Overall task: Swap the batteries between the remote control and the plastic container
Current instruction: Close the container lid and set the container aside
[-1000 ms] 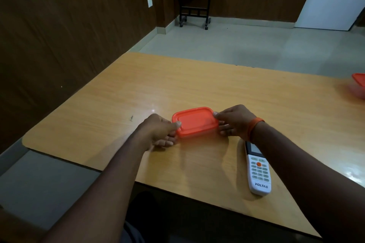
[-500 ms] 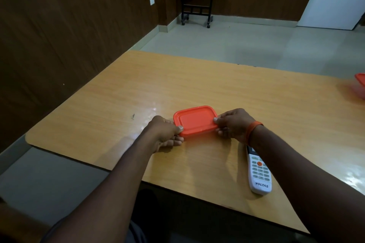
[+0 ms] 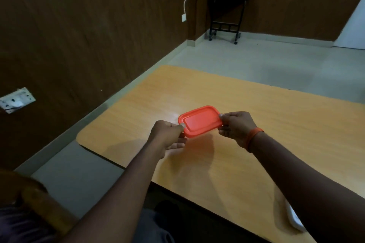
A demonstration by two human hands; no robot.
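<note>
The plastic container with its orange lid (image 3: pixel 200 120) is held between both hands over the wooden table (image 3: pixel 256 116). My left hand (image 3: pixel 167 136) grips its left end, thumb on the lid's rim. My right hand (image 3: pixel 236 126), an orange band on its wrist, pinches the right end. The lid covers the container, so its inside is hidden. Of the white remote control (image 3: pixel 294 221) only a sliver shows near the table's front edge, the rest hidden behind my right forearm.
A dark wood-panelled wall runs along the left with a socket plate (image 3: pixel 16 99). A small black wheeled stand (image 3: pixel 227 16) is in the far corner. The table's left edge (image 3: pixel 110 110) drops to a grey floor.
The view has swung left and up. Both hands keep their hold on the container's ends, now slightly higher and further out over the table. The remote has slid behind my right forearm.
</note>
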